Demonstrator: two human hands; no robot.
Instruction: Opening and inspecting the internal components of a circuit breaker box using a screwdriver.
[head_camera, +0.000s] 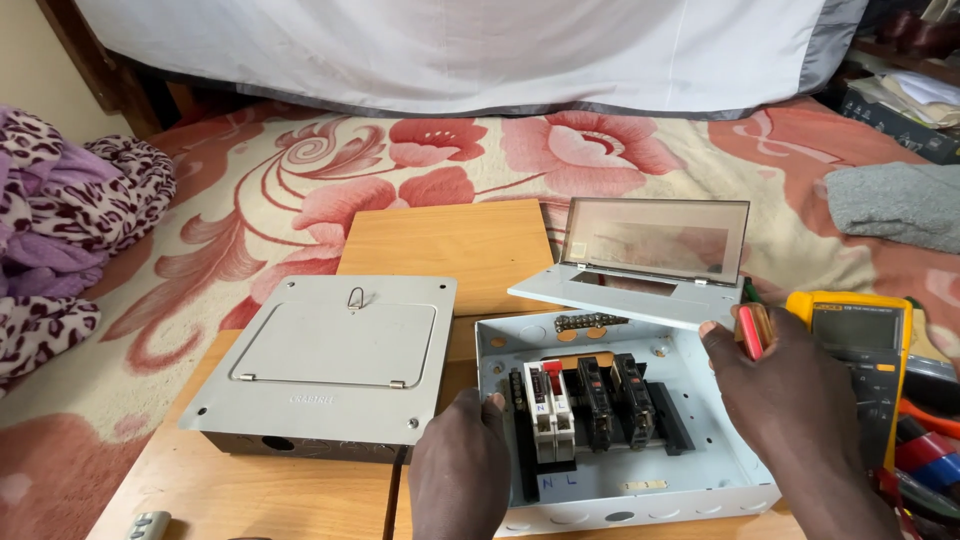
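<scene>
The head view looks down on a wooden counter (250, 490) set against a bed with a rose-patterned blanket (420, 160), a heap of purple leopard-print cloth (60, 220) lying at the far left. Left of centre sits a closed grey metal enclosure (330, 365) with a wire latch on its lid. Beside it the left hand (462, 470) rests on the near left wall of an open white breaker box (700, 470), fingers curled loosely over the edge, steadying it and gripping nothing else. Inside the box a white double switch (549, 410) and two black breakers (612, 398) stand side by side on the rail, with a terminal bar (590, 322) above them. The box's cover with its smoked window flap (650, 262) lies propped across the far right corner. The right hand (790, 385) hovers over the right side of the box with its grip clamped on a red-handled screwdriver (750, 330), the tip hidden. A yellow multimeter (850, 350) lies at the right, touching coloured tape rolls (925, 450). The work seems to stand at the wiring or checking of the mounted breakers; any next move would call for bringing the tool tip squarely onto a small screw while the left hand holds the box still.
</scene>
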